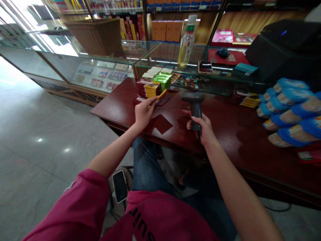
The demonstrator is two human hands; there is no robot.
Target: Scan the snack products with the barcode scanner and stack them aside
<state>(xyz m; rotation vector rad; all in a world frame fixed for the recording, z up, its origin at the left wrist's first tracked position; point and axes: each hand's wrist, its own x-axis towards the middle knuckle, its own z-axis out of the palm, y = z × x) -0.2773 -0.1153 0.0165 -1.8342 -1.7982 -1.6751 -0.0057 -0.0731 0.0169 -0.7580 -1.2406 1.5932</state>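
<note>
My right hand is wrapped round the grip of a black barcode scanner, held upright above the dark red wooden desk, its cable hanging below. In my left hand, a thin yellow and dark red packet is pinched between thumb and fingers, tilted and facing the scanner side. Just behind that hand stands a stack of red and yellow packets. Green packets and small white boxes sit against the stack. The scanner and the held packet are apart.
A bottle and a phone rest on the glass counter behind. To the right are blue-lidded tubs and another packet stack. A wicker basket stands at back left. Another phone lies beside my leg.
</note>
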